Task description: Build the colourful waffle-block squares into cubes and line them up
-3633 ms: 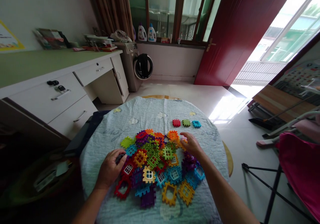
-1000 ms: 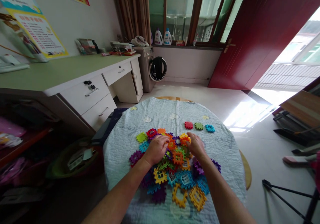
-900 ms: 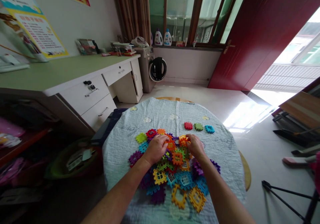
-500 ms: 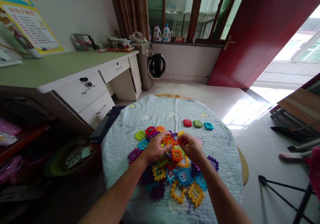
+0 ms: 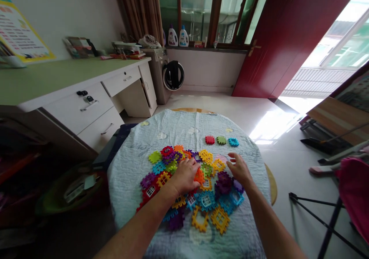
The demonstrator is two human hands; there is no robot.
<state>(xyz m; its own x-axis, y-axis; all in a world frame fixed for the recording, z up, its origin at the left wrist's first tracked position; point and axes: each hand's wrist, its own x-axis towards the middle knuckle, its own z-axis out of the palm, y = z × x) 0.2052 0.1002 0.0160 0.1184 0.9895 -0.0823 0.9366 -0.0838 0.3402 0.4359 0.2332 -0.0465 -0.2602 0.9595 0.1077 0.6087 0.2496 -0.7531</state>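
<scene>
A heap of colourful plastic interlocking building tiles with notched edges lies on the cloth-covered table. My left hand (image 5: 185, 175) reaches over the middle of it, fingers bent and thumb closing around an orange building tile (image 5: 199, 176); the palm hides part of that tile. My right hand (image 5: 240, 169) hovers at the heap's right side, fingers apart and holding nothing. Nearest to it are a yellow window-frame tile (image 5: 218, 166) and a dark purple tile (image 5: 224, 182). Beyond the heap, a red tile (image 5: 210, 140), a green tile (image 5: 221, 140) and a blue tile (image 5: 233, 142) form a row.
A pale blue cloth (image 5: 184, 126) covers the round table. On the left stands a desk (image 5: 86, 70) with drawers, and behind it a washing machine (image 5: 157, 72) with its door ajar. To the right are a red door (image 5: 276, 47) and a black tripod leg (image 5: 311, 203).
My hands have parted from the orange tile they held together. The right hand moved right and spread its fingers; the left came down onto the heap. The view turned slightly right.
</scene>
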